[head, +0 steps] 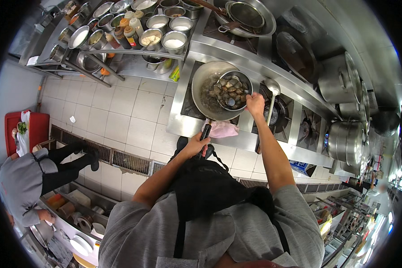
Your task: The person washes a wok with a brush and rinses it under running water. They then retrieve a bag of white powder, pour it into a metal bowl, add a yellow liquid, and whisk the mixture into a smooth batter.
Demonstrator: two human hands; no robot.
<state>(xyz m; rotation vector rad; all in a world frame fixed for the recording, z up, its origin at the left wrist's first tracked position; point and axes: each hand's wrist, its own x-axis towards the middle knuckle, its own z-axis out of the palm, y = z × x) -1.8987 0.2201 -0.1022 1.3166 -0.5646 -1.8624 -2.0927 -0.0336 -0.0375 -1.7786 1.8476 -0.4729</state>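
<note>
My left hand [198, 144] is wrapped around the black handle [206, 131] of a deep, light-coloured metal pan [199, 82] on the stove. Clear liquid [208, 100] bubbles in the pan. At the pan's right side, my right hand [255, 104] grips the rim of a round metal bowl [247, 80]. Clams in their shells [232, 87] fill much of this bowl, which sits over or partly inside the pan; whether it touches the pan's floor cannot be seen. A folded pink cloth [223, 129] lies on the stove's front edge beside the handle.
A long-handled ladle [272, 87] rests across the burner to the right. Large steel pots [346, 140] stand farther right. Seasoning containers [174, 42] and squeeze bottles [130, 36] crowd the shelf at upper left. A co-worker [26, 181] bends by a red bin [40, 129] at left.
</note>
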